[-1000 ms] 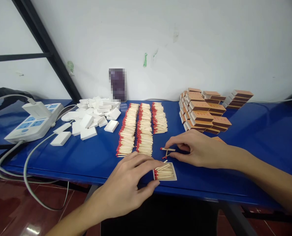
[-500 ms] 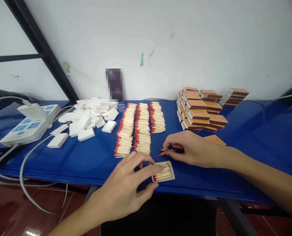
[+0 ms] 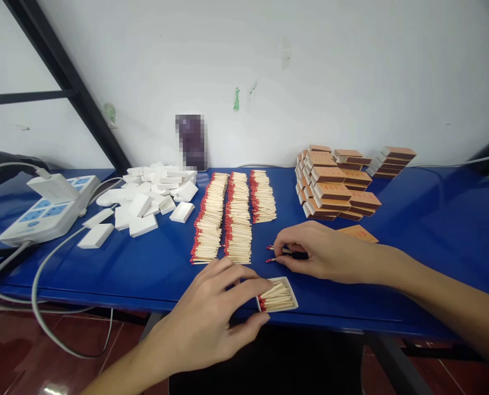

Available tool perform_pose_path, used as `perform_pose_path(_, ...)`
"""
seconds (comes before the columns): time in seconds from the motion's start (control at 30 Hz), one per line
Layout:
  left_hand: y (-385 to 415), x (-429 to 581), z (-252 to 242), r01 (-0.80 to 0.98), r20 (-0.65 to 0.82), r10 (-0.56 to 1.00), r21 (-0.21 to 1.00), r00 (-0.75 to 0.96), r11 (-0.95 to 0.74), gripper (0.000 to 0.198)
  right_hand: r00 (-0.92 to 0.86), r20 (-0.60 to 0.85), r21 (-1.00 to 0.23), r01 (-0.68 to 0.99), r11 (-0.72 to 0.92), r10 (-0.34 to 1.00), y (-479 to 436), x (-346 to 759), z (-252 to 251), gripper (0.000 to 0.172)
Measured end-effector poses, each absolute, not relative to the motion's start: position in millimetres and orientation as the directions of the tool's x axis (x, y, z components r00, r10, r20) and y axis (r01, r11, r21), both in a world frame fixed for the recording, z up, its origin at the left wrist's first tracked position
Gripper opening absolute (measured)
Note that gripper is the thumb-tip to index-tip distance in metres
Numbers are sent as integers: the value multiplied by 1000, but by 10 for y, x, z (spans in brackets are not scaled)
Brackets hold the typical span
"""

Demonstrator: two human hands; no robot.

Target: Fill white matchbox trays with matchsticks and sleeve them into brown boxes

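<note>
Red-headed pale wooden matches (image 3: 277,299) lie in a small white cardboard tray (image 3: 295,303) at the fingertips of the left hand (image 3: 215,304). That hand's forefinger reaches over the tray's left end, its thumb apart and by the near edge; whether they clamp the tray I cannot tell. Just beyond the tray, the right hand (image 3: 318,251) has thumb and forefinger drawn nearly together around at least 2 loose matches (image 3: 271,260); a firm grip cannot be made out. Beyond the left hand, 3 rows of matches (image 3: 238,219) run away across the glossy blue desk (image 3: 442,219). Past the right hand sit a flat orange printed box (image 3: 360,233) and stacked orange-and-brown matchboxes (image 3: 330,190). Far left of the left hand, white cardboard trays (image 3: 143,225) lie heaped.
</note>
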State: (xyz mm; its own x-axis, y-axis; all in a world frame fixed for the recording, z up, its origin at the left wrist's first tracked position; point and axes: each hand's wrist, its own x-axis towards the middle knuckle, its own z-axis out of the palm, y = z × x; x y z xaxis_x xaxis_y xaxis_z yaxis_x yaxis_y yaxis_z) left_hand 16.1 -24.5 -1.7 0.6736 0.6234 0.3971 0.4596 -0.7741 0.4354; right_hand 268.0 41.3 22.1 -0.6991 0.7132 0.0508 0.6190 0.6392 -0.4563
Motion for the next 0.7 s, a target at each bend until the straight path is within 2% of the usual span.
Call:
perform_pose_path(0.23, -239, 169, -16, 454, 395, 623, 442, 675, -773, 26, -697, 34, -387, 651, 653, 716, 406, 2670, 184, 5)
perform_pose_path(0.47, -241, 170, -12, 463, 405, 622, 426, 670, -777, 25, -606, 92, -362, 719, 593, 790, 446, 2697, 199, 19)
perform_pose_path(0.7, -240, 166, -17, 459, 411, 618, 426, 670, -780, 25, -580, 70, -376, 739, 560, 812, 448, 2691, 161, 25)
